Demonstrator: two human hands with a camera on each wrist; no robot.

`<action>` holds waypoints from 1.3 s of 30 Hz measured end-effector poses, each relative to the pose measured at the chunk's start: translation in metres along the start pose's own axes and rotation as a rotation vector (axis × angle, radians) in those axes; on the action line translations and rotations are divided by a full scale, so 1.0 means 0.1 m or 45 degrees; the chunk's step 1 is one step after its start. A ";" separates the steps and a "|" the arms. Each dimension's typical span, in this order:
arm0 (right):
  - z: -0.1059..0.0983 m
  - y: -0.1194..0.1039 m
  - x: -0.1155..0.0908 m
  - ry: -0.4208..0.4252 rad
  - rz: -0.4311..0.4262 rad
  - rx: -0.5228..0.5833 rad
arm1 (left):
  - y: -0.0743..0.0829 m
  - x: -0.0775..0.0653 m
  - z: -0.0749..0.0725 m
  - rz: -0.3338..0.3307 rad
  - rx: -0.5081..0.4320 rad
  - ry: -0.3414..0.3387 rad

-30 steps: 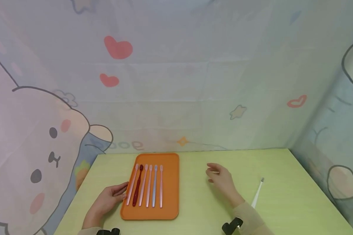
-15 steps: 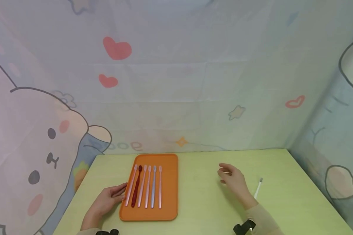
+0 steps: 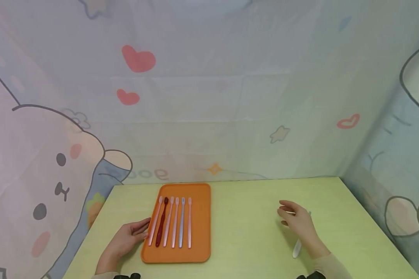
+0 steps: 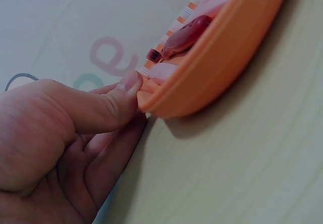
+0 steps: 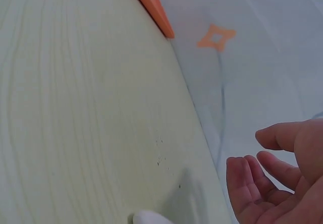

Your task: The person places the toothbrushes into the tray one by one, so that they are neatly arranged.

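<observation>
An orange tray (image 3: 200, 232) lies on the left half of the table, holding several toothbrushes side by side: a dark red toothbrush (image 3: 161, 224), a blue toothbrush (image 3: 182, 224) and pale pink ones such as the rightmost pink toothbrush (image 3: 189, 226). At the tray's left edge my left hand (image 3: 123, 238) pinches the rim, thumb on top in the left wrist view. My right hand (image 3: 300, 224) hovers over a white toothbrush (image 3: 296, 248), fingers loosely bent and holding nothing. That hand hides the white toothbrush's middle; in the right wrist view only its rounded white end (image 5: 150, 218) shows.
The pale yellow-green table (image 3: 244, 232) ends at the back against a printed cloth (image 3: 209, 143) with hearts and stars. More cloth with cartoon figures hangs at both sides. Bare tabletop lies between the tray and my right hand.
My right hand has moved right and slightly nearer, from beside the white toothbrush to above it, covering its middle. The left hand and the tray have stayed in place.
</observation>
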State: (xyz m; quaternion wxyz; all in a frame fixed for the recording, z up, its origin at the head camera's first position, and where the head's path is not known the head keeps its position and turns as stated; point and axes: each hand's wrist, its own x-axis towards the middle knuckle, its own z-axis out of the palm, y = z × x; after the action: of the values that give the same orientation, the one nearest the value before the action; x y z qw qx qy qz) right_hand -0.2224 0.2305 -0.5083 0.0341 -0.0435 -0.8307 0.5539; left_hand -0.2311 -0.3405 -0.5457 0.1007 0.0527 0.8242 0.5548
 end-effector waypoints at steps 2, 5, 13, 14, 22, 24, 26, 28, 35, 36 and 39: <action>-0.08 0.05 -0.04 0.006 0.031 -0.007 | -0.01 0.00 0.00 0.004 -0.009 -0.007; -0.19 0.13 -0.08 0.019 0.084 -0.021 | -0.02 0.01 0.00 0.007 -0.013 -0.007; -0.44 0.34 -0.21 0.072 0.165 -0.115 | 0.00 0.02 0.01 -0.001 -0.010 0.002; -0.46 0.37 -0.22 0.081 0.177 -0.122 | 0.00 0.02 0.00 -0.003 -0.008 0.001; -0.54 0.48 -0.26 0.104 0.236 -0.161 | 0.00 0.01 0.00 -0.004 -0.015 -0.010; -0.54 0.50 -0.28 0.102 0.251 -0.155 | 0.00 0.01 0.00 -0.003 -0.008 -0.007; -0.55 0.51 -0.28 0.098 0.260 -0.155 | 0.00 0.02 0.00 -0.005 0.003 0.004; -0.55 0.53 -0.28 0.097 0.269 -0.162 | 0.00 0.02 0.01 -0.006 0.009 0.010; -0.55 0.59 -0.27 0.089 0.266 -0.284 | 0.00 0.03 0.01 -0.007 0.018 0.009; -0.55 0.60 -0.26 0.084 0.254 -0.306 | 0.00 0.03 0.01 -0.008 0.020 0.011; -0.54 0.62 -0.25 0.083 0.215 -0.391 | -0.01 0.03 0.00 -0.009 0.032 0.016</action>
State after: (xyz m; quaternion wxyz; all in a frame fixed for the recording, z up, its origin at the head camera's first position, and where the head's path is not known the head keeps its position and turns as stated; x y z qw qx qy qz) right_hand -0.1902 0.3005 -0.5448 0.0073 -0.1357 -0.8974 0.4198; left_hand -0.2339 -0.3405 -0.5465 0.0968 0.0473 0.8319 0.5444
